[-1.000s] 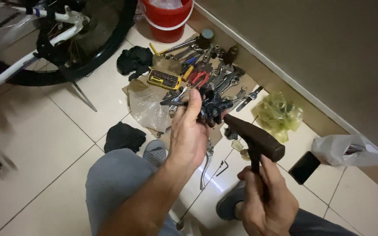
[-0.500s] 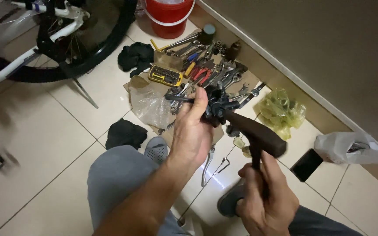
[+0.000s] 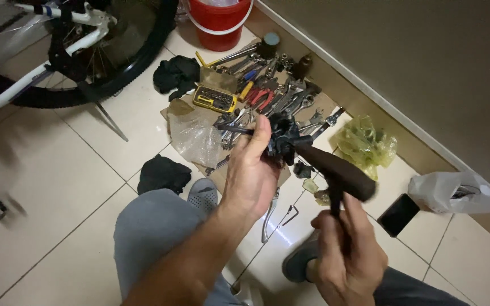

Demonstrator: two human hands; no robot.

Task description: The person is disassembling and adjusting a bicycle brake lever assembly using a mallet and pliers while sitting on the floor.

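Since the earlier frames the hammer (image 3: 336, 173) has swung in: its dark head, which stood a little off, now sits right against the black bike part (image 3: 282, 139), and my view has tipped slightly so the floor tools sit higher in frame. My left hand (image 3: 250, 170) is wrapped around that part, fingers curled tight on it with a thin rod sticking out to the left, holding it up over my knee. My right hand (image 3: 350, 255) is closed in a fist on the hammer handle, low on the shaft.

Judging from this, I am in the middle of tapping on the part; it is in one lump in my grip, and I cannot tell whether anything has loosened. Nothing has been set aside from it that I can see.

Below lie the spread of wrenches and pliers (image 3: 267, 96) on cardboard, a yellow bit case (image 3: 214, 98), a red bucket (image 3: 219, 22), the bicycle wheel (image 3: 114, 62), and a phone (image 3: 398, 214) on the tiles.
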